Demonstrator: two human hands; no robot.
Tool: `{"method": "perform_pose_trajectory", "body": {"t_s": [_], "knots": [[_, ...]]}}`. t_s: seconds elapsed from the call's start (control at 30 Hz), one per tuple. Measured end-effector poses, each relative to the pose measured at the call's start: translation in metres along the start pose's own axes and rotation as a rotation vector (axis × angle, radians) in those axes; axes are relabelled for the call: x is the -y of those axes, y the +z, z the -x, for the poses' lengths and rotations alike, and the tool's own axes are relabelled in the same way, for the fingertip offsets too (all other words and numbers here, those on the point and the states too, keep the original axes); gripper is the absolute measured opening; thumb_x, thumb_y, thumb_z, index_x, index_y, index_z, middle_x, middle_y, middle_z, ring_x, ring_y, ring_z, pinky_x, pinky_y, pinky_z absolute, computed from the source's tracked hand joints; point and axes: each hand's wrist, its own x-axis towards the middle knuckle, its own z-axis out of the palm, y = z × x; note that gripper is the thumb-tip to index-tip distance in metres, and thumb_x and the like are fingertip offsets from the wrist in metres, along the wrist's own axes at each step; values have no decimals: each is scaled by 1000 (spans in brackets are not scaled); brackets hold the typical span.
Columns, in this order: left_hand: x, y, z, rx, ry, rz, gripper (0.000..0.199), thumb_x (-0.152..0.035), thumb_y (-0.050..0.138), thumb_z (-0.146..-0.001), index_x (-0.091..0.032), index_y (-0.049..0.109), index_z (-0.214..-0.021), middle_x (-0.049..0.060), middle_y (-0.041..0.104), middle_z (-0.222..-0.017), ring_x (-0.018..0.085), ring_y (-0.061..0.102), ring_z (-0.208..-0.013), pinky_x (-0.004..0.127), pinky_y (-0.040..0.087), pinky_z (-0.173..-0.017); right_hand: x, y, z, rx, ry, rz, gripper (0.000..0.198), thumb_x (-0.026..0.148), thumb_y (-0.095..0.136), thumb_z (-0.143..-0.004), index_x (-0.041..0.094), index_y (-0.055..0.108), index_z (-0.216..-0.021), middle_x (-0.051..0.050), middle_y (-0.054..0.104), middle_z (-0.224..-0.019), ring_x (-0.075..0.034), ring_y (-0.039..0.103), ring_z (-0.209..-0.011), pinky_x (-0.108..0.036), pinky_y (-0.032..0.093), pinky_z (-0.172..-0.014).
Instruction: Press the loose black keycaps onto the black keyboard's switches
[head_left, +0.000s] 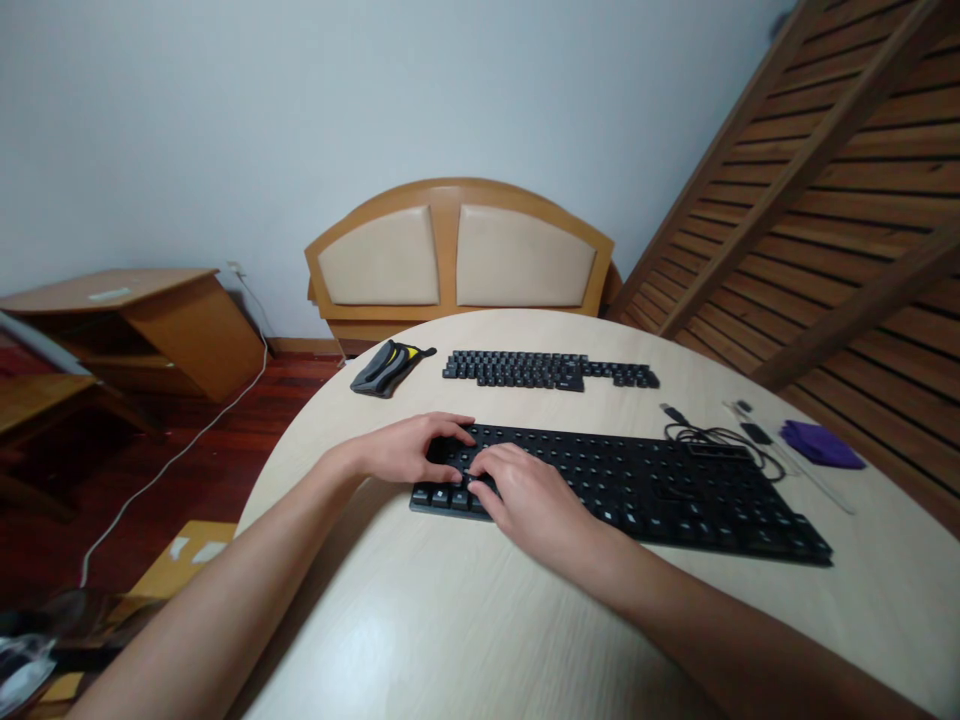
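Note:
A black computer keyboard lies on the round table, many of its key positions bare, with several caps still along its bottom row. Over its left end sits my left hand, fingers curved and apart from the thumb, touching the board. My right hand is beside it, thumb and forefinger pinched on a small dark piece, which looks like a keycap, by the lower left keys; the fingertips partly hide it. Behind the keyboard, loose black keycaps are laid out in rows.
On the pale round table, a grey, black and yellow folded pouch-like thing lies at back left. At right are a coiled USB cable, small thin tools and a purple cloth. A wooden headboard and slatted panel stand beyond.

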Motion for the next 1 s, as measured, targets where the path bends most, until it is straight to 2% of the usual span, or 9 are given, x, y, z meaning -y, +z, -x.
{"method": "perform_pose_trajectory", "body": {"t_s": [0.4, 0.77, 1.0], "knots": [[-3, -1, 0, 8, 0, -8, 48, -33, 77, -80, -20, 65, -124, 16, 48, -150, 31, 50, -135, 46, 35, -113, 1, 6, 0, -5, 11, 15, 11, 20, 60, -94, 16, 68, -100, -10, 71, -106, -24, 63, -105, -34, 49, -89], [-4, -1, 0, 20, -19, -19, 48, -31, 75, -81, -19, 64, -126, 16, 47, -151, 30, 49, -136, 44, 35, -114, 0, -6, -2, 59, -50, 59, 16, 20, 58, -95, 14, 70, -103, -11, 72, -108, -26, 65, -105, -37, 49, -93], [-8, 0, -1, 2, -7, -9, 44, -33, 74, -83, -18, 64, -123, 17, 50, -148, 30, 50, -135, 43, 36, -113, -7, -7, 0, 24, -97, 10, 16, 23, 61, -94, 17, 73, -102, -9, 73, -108, -25, 65, -106, -36, 50, -92]]}}
